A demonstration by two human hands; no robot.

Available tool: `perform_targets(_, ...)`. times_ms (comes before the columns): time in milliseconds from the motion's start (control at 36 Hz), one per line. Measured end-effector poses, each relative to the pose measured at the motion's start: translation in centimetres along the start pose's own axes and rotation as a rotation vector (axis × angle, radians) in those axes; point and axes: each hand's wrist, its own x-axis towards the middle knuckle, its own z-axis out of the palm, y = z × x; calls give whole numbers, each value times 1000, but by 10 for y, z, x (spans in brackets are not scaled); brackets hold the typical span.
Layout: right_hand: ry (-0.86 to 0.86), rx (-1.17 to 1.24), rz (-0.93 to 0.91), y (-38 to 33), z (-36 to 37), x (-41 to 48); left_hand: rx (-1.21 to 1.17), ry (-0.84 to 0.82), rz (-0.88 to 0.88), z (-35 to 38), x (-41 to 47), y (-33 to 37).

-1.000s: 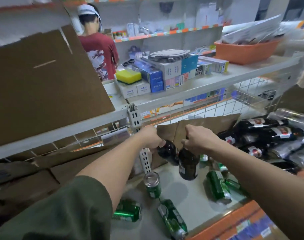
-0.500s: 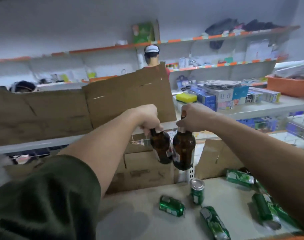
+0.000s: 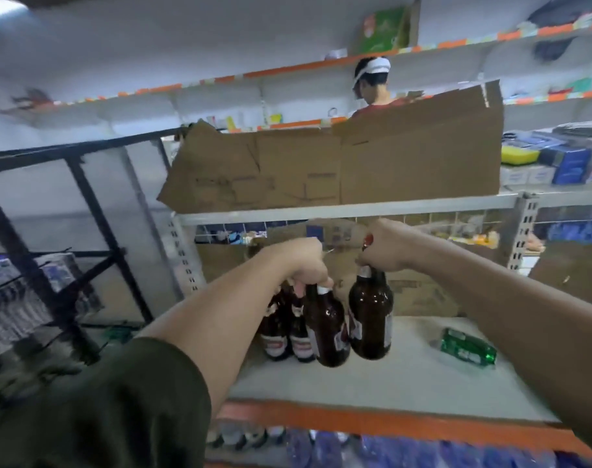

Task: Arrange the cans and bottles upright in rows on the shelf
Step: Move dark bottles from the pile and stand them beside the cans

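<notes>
**Brown bottles (image 3: 328, 329) gripped by the neck, one per hand, at the shelf (image 3: 406, 383)**

The left hand (image 3: 304, 265) has its fingers curled tight round the neck of the left bottle (image 3: 325, 336), knuckles up, with the white neck label showing just under the fingers. The right hand (image 3: 385, 248) is wrapped round the neck of the right bottle (image 3: 370, 319); its red cap (image 3: 368, 239) pokes out above the fist. Both bottles hang upright, side by side and almost touching, low at the pale shelf board. Whether their bases rest on it cannot be told.

Just left of the held pair, and partly hidden by them, two more brown bottles (image 3: 277, 336) with red-and-white labels stand upright at the shelf's left end. A green can (image 3: 466, 346) lies on its side on the board, off to the right and well apart. An orange strip (image 3: 389, 418) runs along the shelf's front edge.

Flattened cardboard (image 3: 355, 167) stands on the shelf above. Behind it is a person (image 3: 372, 82) in a white headband. A black metal frame (image 3: 85, 197) stands at the left.
</notes>
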Motion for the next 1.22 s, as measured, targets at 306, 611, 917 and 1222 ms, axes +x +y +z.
perform_targets(306, -160, -73, -156, -40, 85, 18, -47, -49, -149, 45, 0, -96)
perform_targets(611, -291, -80, -215, -63, 134, 43, -30, -119, -154, 69, 34, -137)
perform_targets(917, -434, -201, -343, -67, 151, 55, 81, -159, -87, 84, 64, -157)
perform_targets(1222, -449, -128, -309, -61, 177, 63, 70, -139, -40, 93, 73, -160)
